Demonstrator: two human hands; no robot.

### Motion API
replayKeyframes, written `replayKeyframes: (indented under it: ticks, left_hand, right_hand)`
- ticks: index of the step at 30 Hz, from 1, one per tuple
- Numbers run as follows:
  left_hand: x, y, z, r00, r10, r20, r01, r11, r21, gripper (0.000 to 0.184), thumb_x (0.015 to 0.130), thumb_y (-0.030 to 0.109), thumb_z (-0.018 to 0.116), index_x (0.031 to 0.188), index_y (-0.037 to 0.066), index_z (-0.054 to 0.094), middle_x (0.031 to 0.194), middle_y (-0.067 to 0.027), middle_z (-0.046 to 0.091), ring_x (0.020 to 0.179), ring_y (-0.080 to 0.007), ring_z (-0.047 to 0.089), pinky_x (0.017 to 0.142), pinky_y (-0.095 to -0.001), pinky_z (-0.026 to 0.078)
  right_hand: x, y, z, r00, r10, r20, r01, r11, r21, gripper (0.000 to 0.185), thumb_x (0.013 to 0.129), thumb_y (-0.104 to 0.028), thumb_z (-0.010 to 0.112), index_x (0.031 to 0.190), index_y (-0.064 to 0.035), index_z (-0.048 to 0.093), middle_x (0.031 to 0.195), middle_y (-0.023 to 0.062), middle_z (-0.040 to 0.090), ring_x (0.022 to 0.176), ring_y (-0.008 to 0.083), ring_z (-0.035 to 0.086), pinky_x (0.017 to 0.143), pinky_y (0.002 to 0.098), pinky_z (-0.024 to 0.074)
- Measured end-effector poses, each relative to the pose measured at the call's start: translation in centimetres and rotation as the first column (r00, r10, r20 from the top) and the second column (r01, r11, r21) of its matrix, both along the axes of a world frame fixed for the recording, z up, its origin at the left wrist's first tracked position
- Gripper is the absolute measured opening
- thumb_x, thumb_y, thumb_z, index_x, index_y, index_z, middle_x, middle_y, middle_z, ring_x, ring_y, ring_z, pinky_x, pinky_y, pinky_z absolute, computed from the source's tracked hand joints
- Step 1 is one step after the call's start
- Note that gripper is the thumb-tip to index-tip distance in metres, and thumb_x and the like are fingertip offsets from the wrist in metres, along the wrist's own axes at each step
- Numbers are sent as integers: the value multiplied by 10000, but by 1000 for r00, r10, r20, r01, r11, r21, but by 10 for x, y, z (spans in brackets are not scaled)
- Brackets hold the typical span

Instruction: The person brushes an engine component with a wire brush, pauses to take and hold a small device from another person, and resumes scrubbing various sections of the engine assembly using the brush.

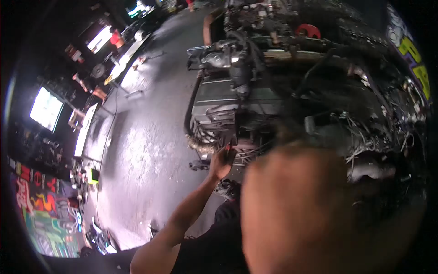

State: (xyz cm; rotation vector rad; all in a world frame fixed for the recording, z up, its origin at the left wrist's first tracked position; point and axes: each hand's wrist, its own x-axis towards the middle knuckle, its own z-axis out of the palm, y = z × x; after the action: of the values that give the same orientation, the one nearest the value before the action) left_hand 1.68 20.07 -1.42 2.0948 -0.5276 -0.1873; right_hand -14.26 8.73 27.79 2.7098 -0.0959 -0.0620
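My left hand (222,163) reaches forward to the near end of a large mechanical assembly (219,100), which looks like an engine with pipes and a ribbed housing. Its fingers are closed around a thing with a small red part (229,147), whose kind I cannot make out. Beside that hand, on its left, lies a corrugated hose (200,145); a black hose (188,109) runs up the assembly's left side. Very close to the camera, my right hand (292,201) is large and smeared by motion. It hides the parts behind it, and its fingers cannot be told apart.
Piled metal parts and cables (365,132) fill the right side. A red round part (308,31) sits at the back. Grey floor (146,137) stretches along the left, with long worktables (86,130) beyond. Two people (90,86) stand near them. A painted banner (45,214) hangs lower left.
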Motion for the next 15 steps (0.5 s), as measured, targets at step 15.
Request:
replayKeyframes:
  ticks: [15]
  left_hand:
    - [-121,-36,296,968,-66,-243,11,975,-221,135,616,-6,542,502,41,597,625,-86,605,561,-164,626,538,-299,487]
  right_hand:
    - [5,4,-1,993,100,55,-103,993,53,114,762,-115,545,789,-80,650,657,96,616,710,212,642,583,341,490]
